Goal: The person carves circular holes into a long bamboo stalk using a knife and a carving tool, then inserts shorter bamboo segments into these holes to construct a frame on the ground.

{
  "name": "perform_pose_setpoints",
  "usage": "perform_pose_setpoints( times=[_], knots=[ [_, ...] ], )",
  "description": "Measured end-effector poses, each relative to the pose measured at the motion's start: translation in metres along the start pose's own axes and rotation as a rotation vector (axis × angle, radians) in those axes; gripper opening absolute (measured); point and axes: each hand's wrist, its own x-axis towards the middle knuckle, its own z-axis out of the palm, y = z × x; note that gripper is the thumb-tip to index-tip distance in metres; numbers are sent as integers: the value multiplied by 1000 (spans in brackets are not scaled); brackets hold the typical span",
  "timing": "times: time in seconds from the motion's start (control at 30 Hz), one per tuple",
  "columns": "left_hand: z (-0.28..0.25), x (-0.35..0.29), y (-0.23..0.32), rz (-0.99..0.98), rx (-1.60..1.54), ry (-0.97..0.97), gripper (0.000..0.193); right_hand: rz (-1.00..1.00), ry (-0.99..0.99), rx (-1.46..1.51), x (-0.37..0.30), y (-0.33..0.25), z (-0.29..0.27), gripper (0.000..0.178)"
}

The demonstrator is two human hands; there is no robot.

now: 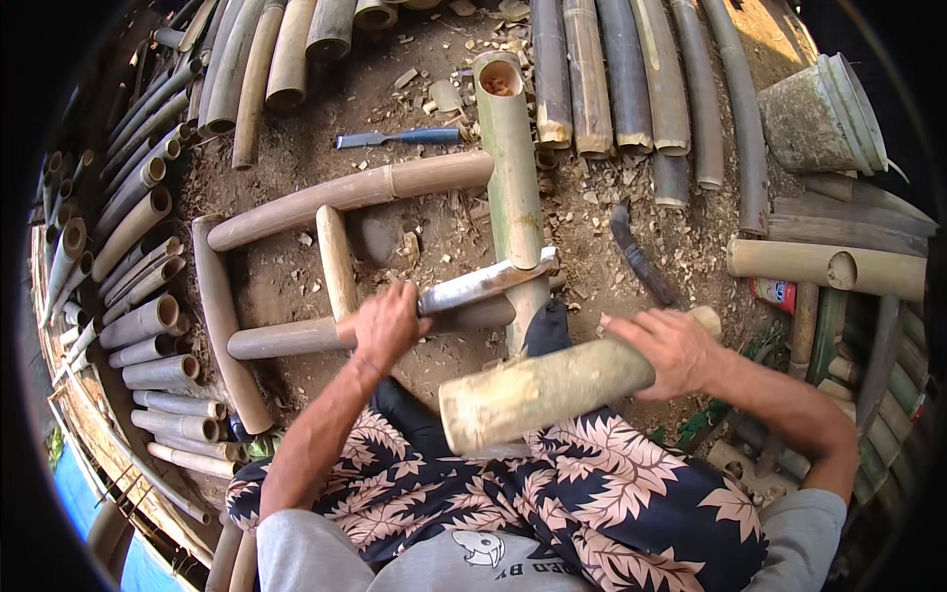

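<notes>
My left hand (388,324) is closed round the near end of a shiny metal chisel (481,286), its far end against a green bamboo pole (512,187). My fingers hide its handle. To the right, my right hand (671,350) grips a thick, pale mallet (543,395), slightly blurred, its heavy end tilted down-left over my lap, below and apart from the chisel. The pole belongs to a bamboo frame with a long upper rail (355,194), a lower rail (286,338), a short upright (336,261) and a left post (227,321).
A blue-handled chisel (400,138) lies beyond the frame. To the right of the pole is a dark curved tool (641,257). Stacked bamboo tubes (148,321) line the left; more poles (627,79) lie at the far side. A dirty white bucket (819,118) sits far right.
</notes>
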Motion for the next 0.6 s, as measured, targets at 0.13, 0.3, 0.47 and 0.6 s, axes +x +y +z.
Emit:
perform_pose_setpoints(
  times=[0.13,0.3,0.47,0.6],
  knots=[
    [-23,-14,32,-35,-12,352,46,96,179,194,-20,-22,34,88],
    [-37,6,0,-35,-177,145,48,288,267,413,-56,-17,49,77],
    [-87,64,-45,-186,-499,-66,68,743,214,629,-67,-10,33,97],
    [-120,107,-63,-10,-184,-26,79,732,417,831,-55,12,19,99]
  ],
)
